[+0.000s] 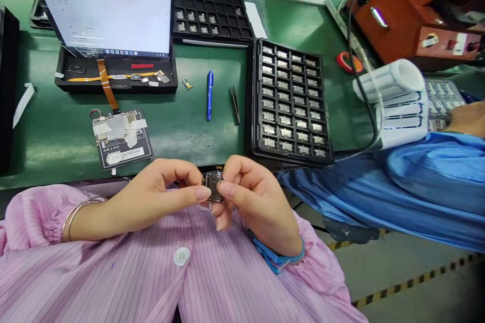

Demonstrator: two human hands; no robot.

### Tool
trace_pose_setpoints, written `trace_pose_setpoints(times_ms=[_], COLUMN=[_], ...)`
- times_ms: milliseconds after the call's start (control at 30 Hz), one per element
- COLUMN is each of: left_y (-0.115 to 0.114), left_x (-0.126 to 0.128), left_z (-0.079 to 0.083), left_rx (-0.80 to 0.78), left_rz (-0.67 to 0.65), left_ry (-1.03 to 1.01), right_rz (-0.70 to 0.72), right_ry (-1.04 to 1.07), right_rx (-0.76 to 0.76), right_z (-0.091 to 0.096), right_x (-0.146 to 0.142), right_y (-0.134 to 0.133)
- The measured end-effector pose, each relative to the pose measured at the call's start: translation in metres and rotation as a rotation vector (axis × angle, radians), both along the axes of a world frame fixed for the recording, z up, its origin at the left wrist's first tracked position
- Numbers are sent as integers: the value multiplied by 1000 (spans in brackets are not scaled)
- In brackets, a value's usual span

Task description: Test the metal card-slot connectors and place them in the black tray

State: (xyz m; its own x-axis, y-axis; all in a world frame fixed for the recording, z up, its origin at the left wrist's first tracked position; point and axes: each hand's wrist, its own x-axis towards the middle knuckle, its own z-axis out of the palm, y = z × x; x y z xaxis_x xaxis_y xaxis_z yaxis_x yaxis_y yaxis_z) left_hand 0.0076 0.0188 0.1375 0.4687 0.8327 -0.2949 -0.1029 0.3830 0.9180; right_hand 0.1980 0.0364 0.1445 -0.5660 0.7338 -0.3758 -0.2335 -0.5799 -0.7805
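Between my fingertips sits a small metal-framed electronic component [213, 185], pinched by my left hand [159, 194] and my right hand [252, 197]. My fingers hide its edges. Just beyond my hands, a black tray [253, 106] holds several rows of similar small metal parts. A bare circuit board [119, 133] with white tape and an orange-brown ribbon cable [105, 81] lies on a black mat to the left. Slim black tweezers [235, 104] and a blue marker pen [209, 95] lie on the green bench top [189, 133], beyond my hands.
A tablet [102, 5] stands in a black tray at the back left. Behind it lies another black parts tray [210, 10]. On the right are a white roll [394, 101], an orange-brown machine [409, 15] and a co-worker's blue sleeve [428, 176].
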Motion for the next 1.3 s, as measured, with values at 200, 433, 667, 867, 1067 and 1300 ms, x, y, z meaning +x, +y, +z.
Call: trace_pose_setpoints(times_ms=[200, 433, 667, 867, 1067, 1300], left_y=[4, 23, 24, 7, -5, -11], left_x=[-2, -13, -13, -36, -41, -39], left_z=[-1, -38, -49, -49, -54, -46], left_rx=[-21, 287, 415, 867, 1217, 884], left_rz=[-39, 128, 41, 360, 174, -197], left_ry=[95, 864, 1296, 1266, 1180, 927], right_rz=[19, 35, -143, -19, 46, 40], right_ry=[-104, -801, -1645, -1024, -448, -190], right_rx=[70, 582, 987, 963, 626, 399], right_z=[-7, -57, -88, -47, -21, -55], right_x=[-2, -25, -47, -25, -19, -41], right_y=[4, 62, 131, 77, 22, 8])
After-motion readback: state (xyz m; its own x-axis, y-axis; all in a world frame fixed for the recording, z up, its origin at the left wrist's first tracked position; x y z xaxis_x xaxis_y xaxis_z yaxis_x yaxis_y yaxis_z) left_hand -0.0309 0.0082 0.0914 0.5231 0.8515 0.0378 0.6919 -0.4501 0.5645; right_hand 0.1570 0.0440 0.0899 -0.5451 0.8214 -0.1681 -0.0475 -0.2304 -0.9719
